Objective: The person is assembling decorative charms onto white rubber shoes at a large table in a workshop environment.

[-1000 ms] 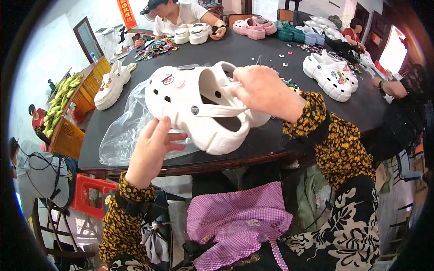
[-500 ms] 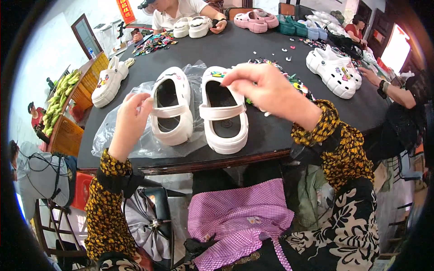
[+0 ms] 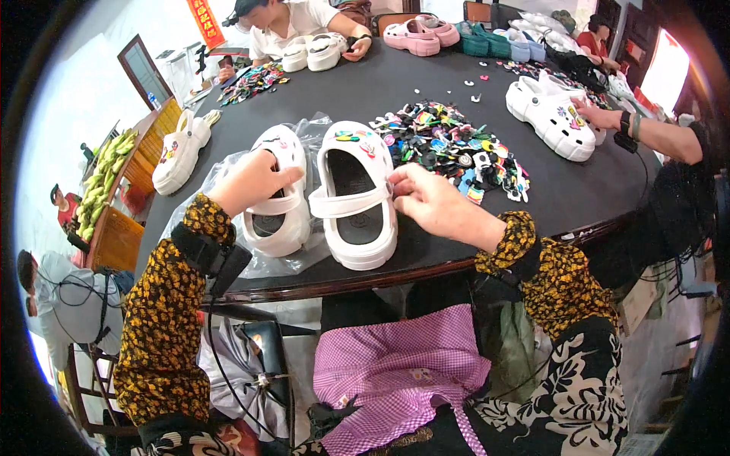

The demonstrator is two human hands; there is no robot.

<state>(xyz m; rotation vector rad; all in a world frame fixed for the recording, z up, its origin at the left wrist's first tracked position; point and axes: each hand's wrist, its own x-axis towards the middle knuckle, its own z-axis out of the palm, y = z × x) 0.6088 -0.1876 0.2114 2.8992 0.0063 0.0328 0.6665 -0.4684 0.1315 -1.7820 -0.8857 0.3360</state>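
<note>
A pair of white clogs lies before me, toes away, straps across the openings. My left hand is closed over the opening of the left clog; most of its fingers are hidden, the thumb pointing right. At the outer side of the right clog, near the strap joint, the curled fingers of my right hand pinch the edge. Colourful charms sit on both toes. Under the left clog spreads a clear plastic bag. A heap of small coloured shoe charms lies just beyond my right hand.
On the dark table stand a white clog at left and white clogs at right, touched by another person's hand. Across sits a person by white clogs and another charm pile. Pink clogs stand behind.
My right hand has come down from the right clog's toe to its side, uncovering the charm heap. My left hand has moved from beside the left clog onto it. The neighbour's hand now touches the clogs there.
</note>
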